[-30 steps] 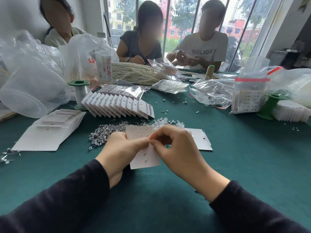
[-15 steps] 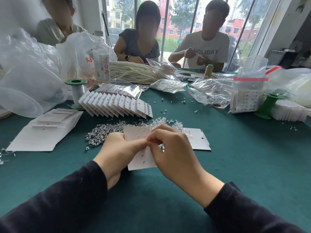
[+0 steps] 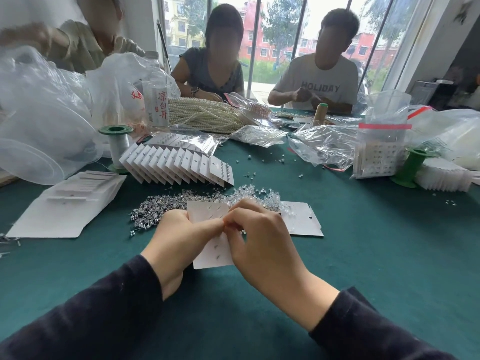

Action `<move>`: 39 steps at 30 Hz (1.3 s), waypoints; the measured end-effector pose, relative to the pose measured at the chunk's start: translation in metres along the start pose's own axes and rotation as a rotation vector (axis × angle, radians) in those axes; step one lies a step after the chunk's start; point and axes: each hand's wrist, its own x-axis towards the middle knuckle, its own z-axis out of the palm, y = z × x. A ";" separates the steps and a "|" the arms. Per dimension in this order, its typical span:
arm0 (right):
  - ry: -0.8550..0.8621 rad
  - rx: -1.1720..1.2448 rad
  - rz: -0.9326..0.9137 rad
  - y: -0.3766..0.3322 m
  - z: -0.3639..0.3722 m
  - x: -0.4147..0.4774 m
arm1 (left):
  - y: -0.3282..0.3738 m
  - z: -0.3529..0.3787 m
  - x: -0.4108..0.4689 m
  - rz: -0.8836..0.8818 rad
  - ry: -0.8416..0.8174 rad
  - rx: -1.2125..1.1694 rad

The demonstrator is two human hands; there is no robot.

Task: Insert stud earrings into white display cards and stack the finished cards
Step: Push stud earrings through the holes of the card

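Both hands meet over the near middle of the green table (image 3: 376, 268), dark sleeves running back toward 6 o'clock. The left hand (image 3: 181, 237) grips the white display card (image 3: 217, 253) by its left edge, thumb laid across the face and fingers curled behind. The right hand (image 3: 262, 240) closes on the card from 3 o'clock, fingers curled at its right edge. Its thumb tip presses against the left thumb tip at the card's middle, and whether a stud sits between them is hidden. The card is held off the cloth and tilted, top edge toward 12 o'clock, with a few small marks on its face.

Just beyond the card, from 10 to 12 o'clock, a loose heap of stud earrings (image 3: 158, 211) lies on the cloth, turning to clear pieces toward 1 o'clock. A second card (image 3: 302, 222) lies flat at 2 o'clock, just beside the right hand. The finished cards (image 3: 179, 165) lie overlapped in a fanned row at 11 o'clock, beyond the heap. At 9 o'clock, well apart, lies a spread of blank cards (image 3: 65, 214). Behind the row stand a green-capped spool (image 3: 117, 144) and a clear bottle (image 3: 155, 100), with pearl strands (image 3: 205, 118) near 12 o'clock. A zip bag (image 3: 380, 152) of filled cards stands far off at 2 o'clock
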 end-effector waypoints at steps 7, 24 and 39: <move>-0.005 0.016 0.000 0.001 0.000 0.000 | 0.001 -0.001 0.000 -0.020 -0.006 0.006; 0.054 0.048 0.069 0.002 -0.003 0.002 | 0.005 -0.003 0.005 -0.080 -0.014 -0.021; -0.020 -0.008 -0.003 0.000 0.001 0.000 | 0.005 -0.001 -0.002 -0.029 -0.040 -0.053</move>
